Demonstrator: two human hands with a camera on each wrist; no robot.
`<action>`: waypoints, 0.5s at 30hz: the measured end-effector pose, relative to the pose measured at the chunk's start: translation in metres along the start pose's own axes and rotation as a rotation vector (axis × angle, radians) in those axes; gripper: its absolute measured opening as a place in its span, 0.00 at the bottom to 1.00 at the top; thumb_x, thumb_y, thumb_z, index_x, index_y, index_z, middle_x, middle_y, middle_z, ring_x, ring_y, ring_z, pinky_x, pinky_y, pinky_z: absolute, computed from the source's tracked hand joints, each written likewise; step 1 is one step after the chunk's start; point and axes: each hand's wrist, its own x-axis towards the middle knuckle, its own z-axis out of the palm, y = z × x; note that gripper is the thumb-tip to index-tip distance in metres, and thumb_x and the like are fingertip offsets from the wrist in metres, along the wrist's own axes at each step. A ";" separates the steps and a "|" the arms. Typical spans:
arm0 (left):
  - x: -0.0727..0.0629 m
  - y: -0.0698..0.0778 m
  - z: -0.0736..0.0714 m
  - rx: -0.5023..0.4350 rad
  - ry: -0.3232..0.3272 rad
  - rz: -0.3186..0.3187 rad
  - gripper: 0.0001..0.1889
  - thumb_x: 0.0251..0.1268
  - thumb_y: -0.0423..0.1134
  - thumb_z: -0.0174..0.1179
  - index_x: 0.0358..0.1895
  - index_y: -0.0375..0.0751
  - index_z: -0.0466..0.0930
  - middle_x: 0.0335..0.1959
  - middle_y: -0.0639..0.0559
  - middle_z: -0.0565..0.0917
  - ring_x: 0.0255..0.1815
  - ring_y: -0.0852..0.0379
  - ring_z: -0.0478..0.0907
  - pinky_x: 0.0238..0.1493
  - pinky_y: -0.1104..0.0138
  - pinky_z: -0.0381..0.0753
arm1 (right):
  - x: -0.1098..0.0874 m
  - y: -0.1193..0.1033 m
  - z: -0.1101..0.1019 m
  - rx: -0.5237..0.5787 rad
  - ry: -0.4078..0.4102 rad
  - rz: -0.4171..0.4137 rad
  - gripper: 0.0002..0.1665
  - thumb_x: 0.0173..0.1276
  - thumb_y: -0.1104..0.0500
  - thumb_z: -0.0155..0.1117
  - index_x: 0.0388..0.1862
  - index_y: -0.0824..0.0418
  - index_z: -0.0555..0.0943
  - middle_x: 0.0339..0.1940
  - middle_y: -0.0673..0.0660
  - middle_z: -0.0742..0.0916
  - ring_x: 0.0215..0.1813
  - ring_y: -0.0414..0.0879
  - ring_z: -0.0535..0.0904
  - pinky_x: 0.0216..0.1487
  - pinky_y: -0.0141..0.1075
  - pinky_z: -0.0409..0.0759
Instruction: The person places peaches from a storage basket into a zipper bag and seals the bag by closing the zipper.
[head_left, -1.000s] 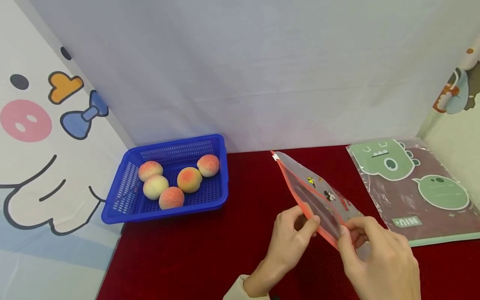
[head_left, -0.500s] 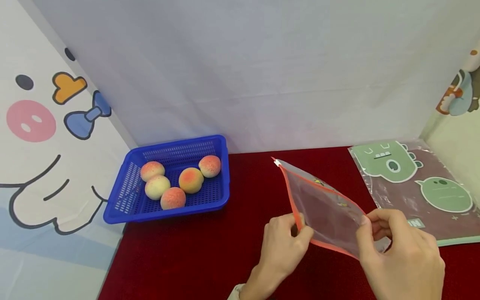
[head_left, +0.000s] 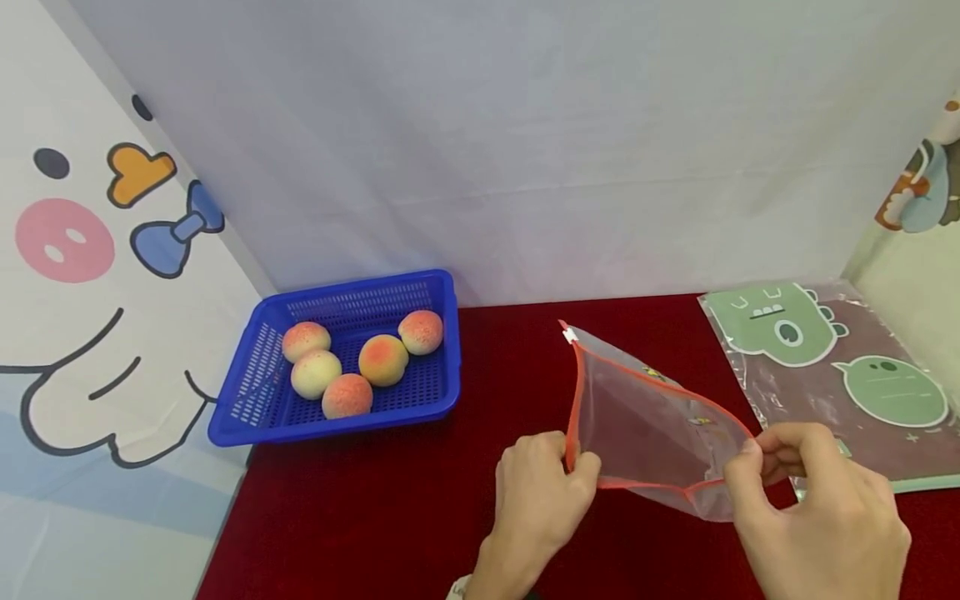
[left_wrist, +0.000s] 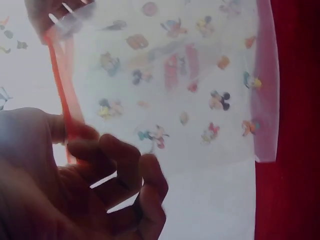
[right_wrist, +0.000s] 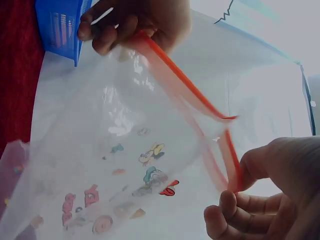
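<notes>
Zip bag [head_left: 645, 417], near, right of centre: mouth already spread, nothing visible inside. Left hand [head_left: 542, 492] and right hand [head_left: 828, 508], fingers curled, pinch its orange rim [head_left: 577, 400]. Five peaches [head_left: 347, 396] lie in the blue basket [head_left: 330, 429], far left; none is bagged.

My bag [head_left: 645, 417] is milky clear, edged orange-red, printed with small many-coloured cartoon figures; its slider [head_left: 570, 335] is white. I see a blue basket [head_left: 337, 431], peaches [head_left: 347, 396] shading from pale yellow to pinkish red, and a dark red tabletop [head_left: 375, 517]. The pouch [head_left: 817, 392] shows pale green cartoon shapes on mauve, with a mint edge. The side panel [head_left: 75, 321] is white with a dark-outlined blue bow [head_left: 161, 248].
</notes>
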 end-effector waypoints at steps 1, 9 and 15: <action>0.000 0.000 0.000 -0.029 -0.025 -0.006 0.19 0.50 0.37 0.58 0.09 0.54 0.59 0.10 0.65 0.54 0.14 0.69 0.47 0.14 0.72 0.49 | -0.001 -0.001 0.000 0.007 -0.010 -0.004 0.08 0.59 0.59 0.61 0.31 0.63 0.83 0.21 0.51 0.84 0.31 0.12 0.57 0.35 0.34 0.62; 0.001 0.008 -0.004 -0.279 -0.117 0.021 0.18 0.62 0.34 0.58 0.14 0.49 0.68 0.11 0.63 0.62 0.14 0.70 0.53 0.15 0.77 0.52 | -0.007 -0.004 0.005 0.192 -0.047 -0.161 0.14 0.62 0.61 0.62 0.43 0.68 0.85 0.28 0.55 0.82 0.39 0.21 0.65 0.41 0.23 0.66; 0.002 0.012 -0.006 -0.360 -0.095 0.099 0.23 0.70 0.37 0.59 0.15 0.45 0.64 0.13 0.60 0.67 0.14 0.72 0.58 0.16 0.79 0.57 | -0.003 -0.003 0.009 0.365 -0.040 -0.449 0.25 0.78 0.49 0.54 0.34 0.66 0.88 0.34 0.63 0.79 0.37 0.33 0.70 0.43 0.16 0.62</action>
